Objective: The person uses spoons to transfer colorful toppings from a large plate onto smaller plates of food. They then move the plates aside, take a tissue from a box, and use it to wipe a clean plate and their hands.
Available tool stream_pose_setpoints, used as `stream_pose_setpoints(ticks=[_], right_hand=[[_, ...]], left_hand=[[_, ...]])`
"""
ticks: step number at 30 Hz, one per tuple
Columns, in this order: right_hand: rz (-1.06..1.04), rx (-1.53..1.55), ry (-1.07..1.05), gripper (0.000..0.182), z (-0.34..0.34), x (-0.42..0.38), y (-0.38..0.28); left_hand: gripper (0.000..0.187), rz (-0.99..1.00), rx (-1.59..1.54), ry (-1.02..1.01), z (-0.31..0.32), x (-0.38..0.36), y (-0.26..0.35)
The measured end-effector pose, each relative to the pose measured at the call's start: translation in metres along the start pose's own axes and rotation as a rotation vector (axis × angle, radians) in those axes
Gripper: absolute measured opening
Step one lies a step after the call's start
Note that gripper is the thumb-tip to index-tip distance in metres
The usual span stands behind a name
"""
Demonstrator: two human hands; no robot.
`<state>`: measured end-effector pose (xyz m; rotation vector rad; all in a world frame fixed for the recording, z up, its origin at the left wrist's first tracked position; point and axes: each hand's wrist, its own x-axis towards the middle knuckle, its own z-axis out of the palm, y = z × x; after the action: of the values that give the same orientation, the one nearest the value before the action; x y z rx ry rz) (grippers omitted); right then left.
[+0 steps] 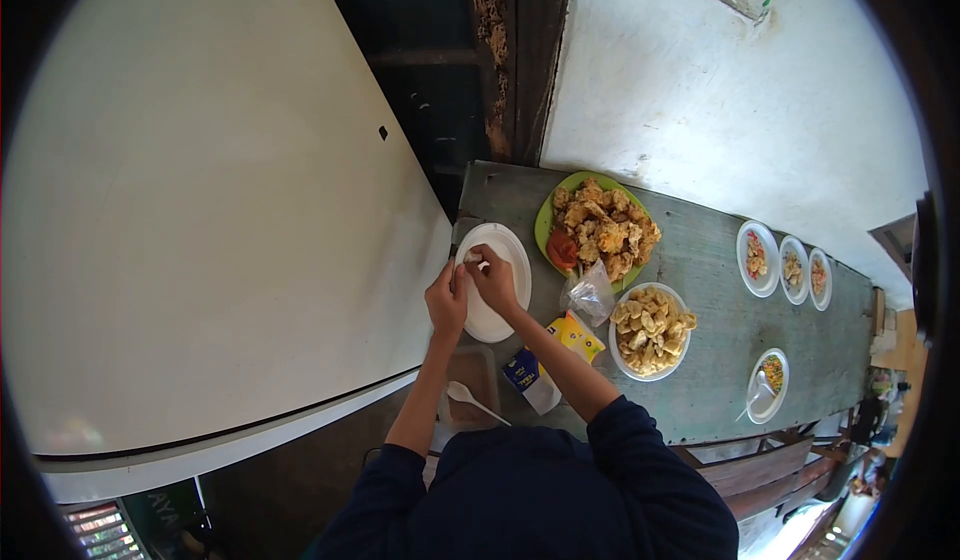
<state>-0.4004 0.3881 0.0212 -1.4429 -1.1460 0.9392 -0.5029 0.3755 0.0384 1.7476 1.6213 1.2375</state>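
Note:
My left hand (447,300) and my right hand (495,278) meet over a white plate (510,260) at the near-left end of a grey-green wooden table (720,330). The fingertips of both hands pinch a small white piece (472,257) just above the plate. What that piece is cannot be made out. Both arms wear dark blue sleeves pushed up to the elbow.
A green plate of fried pieces (600,230), a clear bag (590,295), a white bowl of yellowish pieces (652,330) and a yellow-blue packet (540,360) lie to the right. A white spoon (475,400) sits near me. More small filled plates (793,270) (768,385) stand farther right.

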Motion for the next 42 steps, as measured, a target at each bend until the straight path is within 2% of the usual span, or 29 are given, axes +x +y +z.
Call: stream_pose_setpoints(ticks=[2, 4, 6, 7, 8, 10, 14, 20, 22, 24, 28, 30, 34, 35, 37, 42], right_hand=[[-0.055, -0.108, -0.15, 0.02, 0.0, -0.015, -0.01], [-0.049, -0.108, -0.194, 0.019, -0.004, -0.022, -0.012], [-0.133, 0.009, -0.239, 0.018, -0.009, -0.022, 0.001], [-0.09, 0.043, -0.086, 0.019, -0.005, -0.014, 0.012], [0.11, 0.009, -0.001, 0.017, -0.01, -0.005, 0.011], [0.009, 0.041, 0.163, 0.016, -0.01, 0.014, 0.023], [0.002, -0.047, 0.182, 0.014, -0.01, 0.019, -0.002], [-0.149, -0.138, -0.124, 0.012, -0.01, -0.006, -0.019], [-0.183, -0.113, -0.146, 0.014, -0.012, -0.006, -0.016], [-0.077, -0.032, -0.216, 0.015, -0.014, -0.001, -0.012], [0.036, 0.141, -0.203, 0.014, -0.01, -0.004, -0.013], [0.036, 0.078, -0.333, 0.012, -0.011, -0.013, -0.009], [-0.117, -0.108, -0.476, 0.017, -0.018, -0.043, -0.008], [-0.116, -0.109, -0.477, 0.017, -0.022, -0.052, -0.008], [-0.045, -0.263, -0.647, 0.022, -0.028, -0.067, -0.005], [0.044, -0.209, -0.578, 0.02, -0.029, -0.07, -0.005]], left_hand=[[0.026, 0.04, -0.058, 0.021, -0.003, 0.006, 0.002], [0.026, 0.029, -0.071, 0.02, -0.007, 0.007, 0.003], [0.026, 0.019, -0.082, 0.022, -0.008, 0.006, 0.003], [0.025, 0.017, -0.034, 0.012, -0.008, 0.004, 0.003], [0.025, 0.014, 0.012, 0.0, -0.007, 0.001, 0.003], [0.026, -0.011, 0.02, -0.032, -0.004, -0.003, 0.003], [0.027, -0.034, 0.011, -0.058, -0.002, -0.002, 0.012], [0.026, 0.015, -0.062, -0.047, -0.006, 0.002, 0.003], [0.026, -0.015, -0.085, -0.044, -0.007, -0.003, 0.006], [0.026, -0.044, -0.106, -0.043, -0.008, -0.005, 0.007], [0.027, -0.062, -0.093, -0.055, -0.005, -0.003, -0.002], [0.027, -0.047, -0.075, -0.037, -0.007, -0.001, -0.006], [0.025, -0.026, -0.043, -0.05, -0.008, 0.005, -0.008], [0.025, -0.02, -0.013, -0.054, -0.008, 0.006, -0.008], [0.026, 0.019, -0.002, -0.023, -0.006, 0.009, -0.008], [0.027, 0.022, 0.081, -0.047, -0.008, 0.015, 0.004]])
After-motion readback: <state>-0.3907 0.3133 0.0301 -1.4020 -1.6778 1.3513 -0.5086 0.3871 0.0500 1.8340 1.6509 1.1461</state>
